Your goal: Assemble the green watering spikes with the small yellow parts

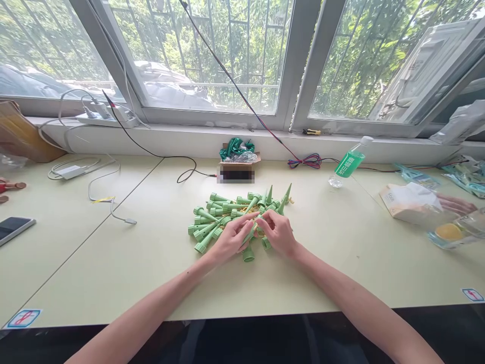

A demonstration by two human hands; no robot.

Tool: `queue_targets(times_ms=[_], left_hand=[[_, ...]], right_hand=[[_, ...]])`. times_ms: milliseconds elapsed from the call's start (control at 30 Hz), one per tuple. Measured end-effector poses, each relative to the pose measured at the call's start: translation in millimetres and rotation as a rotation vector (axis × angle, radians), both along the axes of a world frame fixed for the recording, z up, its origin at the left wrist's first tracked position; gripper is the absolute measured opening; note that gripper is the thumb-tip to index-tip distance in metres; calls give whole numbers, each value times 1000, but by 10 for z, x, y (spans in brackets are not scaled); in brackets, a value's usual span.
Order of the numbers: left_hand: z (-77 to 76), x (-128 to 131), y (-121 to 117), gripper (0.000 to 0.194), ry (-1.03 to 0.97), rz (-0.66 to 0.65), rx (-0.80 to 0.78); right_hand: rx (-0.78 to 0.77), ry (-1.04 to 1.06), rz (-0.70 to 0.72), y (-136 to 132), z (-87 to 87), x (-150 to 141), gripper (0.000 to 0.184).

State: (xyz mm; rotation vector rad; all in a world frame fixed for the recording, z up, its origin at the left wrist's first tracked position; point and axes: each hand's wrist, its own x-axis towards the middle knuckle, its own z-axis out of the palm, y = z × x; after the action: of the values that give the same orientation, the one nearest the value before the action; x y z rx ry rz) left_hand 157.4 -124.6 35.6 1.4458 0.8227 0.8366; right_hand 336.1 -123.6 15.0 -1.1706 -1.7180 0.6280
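Observation:
A heap of green plastic watering spikes (206, 232), cone-shaped with ribbed caps, lies on the table in front of me. Small yellowish parts (291, 200) show among and beside them. At the near side of the heap, my left hand (231, 237) is closed around one green watering spike (248, 235), held at a slant. My right hand (279, 233) meets it there, thumb and fingers pinched together at the spike's upper end. Whether a small part sits between those right fingertips is hidden. One more spike (248, 254) lies just below my hands, its round cap toward me.
Behind the heap stands a small cardboard box (238, 157) with green and clear wrapping. A green-labelled bottle (349, 163) leans right of it. Cables (305, 161), a phone (15, 230) and a tissue pack (409, 201) lie about. Another person's hand (456, 203) shows at right.

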Motion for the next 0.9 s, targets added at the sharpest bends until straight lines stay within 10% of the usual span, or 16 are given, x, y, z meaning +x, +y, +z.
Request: queue_targets(times_ms=[500,900], left_hand=[[-109,-53,85,58,71,-61,80],[-17,-82,134,66,37,132,95]], right_hand=[[86,-62,31,65,-67,30,38],[134,-173,-120,166,-71,146,35]])
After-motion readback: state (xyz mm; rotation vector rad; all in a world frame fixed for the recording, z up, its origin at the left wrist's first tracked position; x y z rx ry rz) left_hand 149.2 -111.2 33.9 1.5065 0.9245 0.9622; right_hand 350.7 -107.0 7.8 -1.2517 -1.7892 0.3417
